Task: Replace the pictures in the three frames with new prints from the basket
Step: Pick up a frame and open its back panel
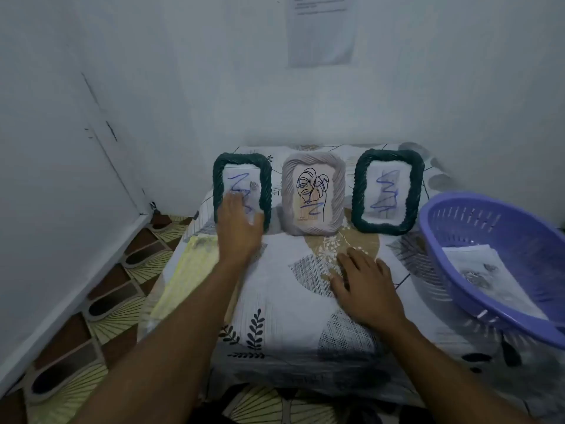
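Observation:
Three frames stand upright in a row against the wall on a cloth-covered table (290,307). The left green frame (220,175) shows a blue scribble; my left hand (238,228) reaches up to its lower part, fingers stretched over the glass. The middle grey frame (313,194) holds a black line drawing with a blue scribble. The right green frame (386,191) shows another blue scribble. My right hand (363,286) rests flat on the cloth in front of the middle frame. A purple basket (489,218) at the right holds paper prints (480,270).
White walls close in behind and to the left. A sheet of paper (321,29) is stuck on the back wall. A patterned floor (107,301) lies left of the table. A yellowish cloth edge (180,276) hangs at the table's left side.

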